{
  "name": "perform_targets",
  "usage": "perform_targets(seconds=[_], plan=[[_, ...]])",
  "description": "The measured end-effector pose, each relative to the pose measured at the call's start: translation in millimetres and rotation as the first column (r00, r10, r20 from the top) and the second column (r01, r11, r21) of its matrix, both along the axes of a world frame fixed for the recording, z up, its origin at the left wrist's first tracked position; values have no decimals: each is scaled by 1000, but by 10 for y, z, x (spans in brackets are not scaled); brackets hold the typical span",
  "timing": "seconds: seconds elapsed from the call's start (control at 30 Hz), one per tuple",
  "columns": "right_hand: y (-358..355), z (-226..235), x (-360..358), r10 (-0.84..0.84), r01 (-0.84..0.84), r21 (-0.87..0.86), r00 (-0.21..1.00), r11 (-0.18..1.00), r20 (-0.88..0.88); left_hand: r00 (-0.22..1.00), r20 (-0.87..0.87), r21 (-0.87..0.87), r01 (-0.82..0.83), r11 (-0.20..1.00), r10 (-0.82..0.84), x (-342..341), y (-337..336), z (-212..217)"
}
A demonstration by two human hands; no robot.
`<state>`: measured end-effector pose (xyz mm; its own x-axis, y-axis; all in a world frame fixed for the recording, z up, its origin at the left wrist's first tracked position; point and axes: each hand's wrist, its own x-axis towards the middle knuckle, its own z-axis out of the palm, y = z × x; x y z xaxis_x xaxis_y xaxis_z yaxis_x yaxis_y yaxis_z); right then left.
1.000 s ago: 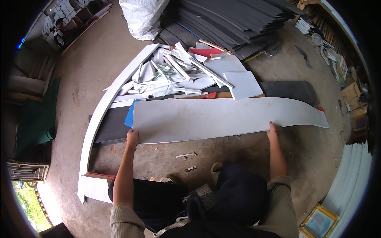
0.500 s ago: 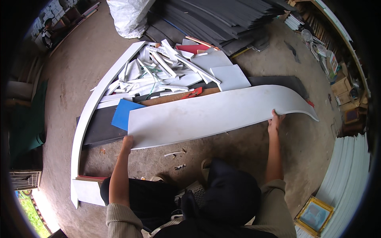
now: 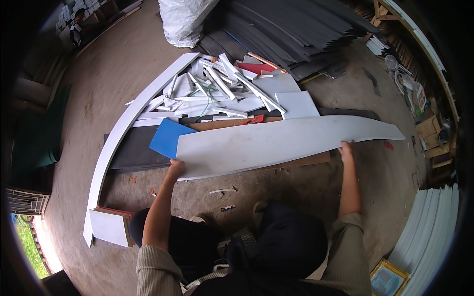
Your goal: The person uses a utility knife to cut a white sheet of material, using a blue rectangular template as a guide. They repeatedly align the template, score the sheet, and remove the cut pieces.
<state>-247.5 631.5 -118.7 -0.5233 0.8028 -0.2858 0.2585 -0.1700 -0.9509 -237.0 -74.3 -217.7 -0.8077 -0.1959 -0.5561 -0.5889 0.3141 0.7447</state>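
Observation:
A long white foam sheet stretches across in front of me, held up at both sides. My left hand grips its near left corner, with fingers hidden beneath the sheet. Toward the right end, my right hand is closed on the near edge. Past the sheet's left end lies a blue panel. Behind it is a heap of white offcut strips, and a red-handled tool shows just above the sheet's far edge.
A long white strip lies along the left. Dark sheets are stacked at the back beside a white sack. White sheets and a gold frame stand at the right. A person is far off at the upper left.
The white sheet has come down and its right end, bent downward before, now lies flatter. Both hands moved with it. The whole view has shifted slightly.

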Motion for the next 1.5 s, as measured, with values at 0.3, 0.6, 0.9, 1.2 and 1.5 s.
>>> perform_targets(seconds=[0.3, 0.6, 0.9, 1.2, 1.5], plan=[[-2006, -553, -490, 381, -676, 679, 731, 288, 566, 915, 183, -273, 398, 876, -359, -41, 78, -110], [-3422, -147, -1320, 765, -603, 689, 192, -402, 615, 944, 215, -391, 319, 863, -251, 16, -15, 1077], [-3265, -224, -1500, 745, -726, 538, 54, -428, 665, 931, 246, -402, 351, 845, -270, -70, 156, 1051], [-3232, -148, -1376, 664, -616, 582, 124, -531, 737, 709, 517, 89, 512, 854, -479, -13, 123, 1376], [-3116, 69, -1190, 705, -629, 727, 381, -277, 598, 944, 292, -242, 226, 944, -151, -55, 186, 1080]])
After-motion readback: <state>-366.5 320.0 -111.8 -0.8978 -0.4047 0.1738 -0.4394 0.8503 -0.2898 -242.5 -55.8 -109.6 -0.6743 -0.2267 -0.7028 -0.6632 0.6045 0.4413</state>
